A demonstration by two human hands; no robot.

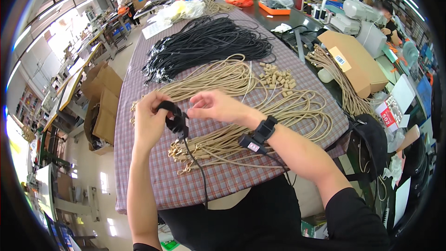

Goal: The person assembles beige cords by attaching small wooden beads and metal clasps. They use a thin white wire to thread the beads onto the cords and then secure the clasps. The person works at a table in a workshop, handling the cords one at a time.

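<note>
Head view: black strap (175, 123), held over the checked tabletop (151, 188).
Left hand (152, 110): pinching it.
Right hand (211, 107): half-curled alongside; contact, I can't tell.
Strap: probably light, pliable; I'd grip its band (169, 106), not the cable (197, 163).

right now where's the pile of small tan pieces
In the head view, the pile lies right of centre on the cloth, between black cords and lower tan cords.

The left forearm (139, 172) rises nearly upright, and the left hand (152, 114) turns inward with curled fingers (160, 96). The right forearm (297, 153) crosses diagonally leftward; the right hand (214, 107) is near the left one, its fingers loosely bent.
</note>
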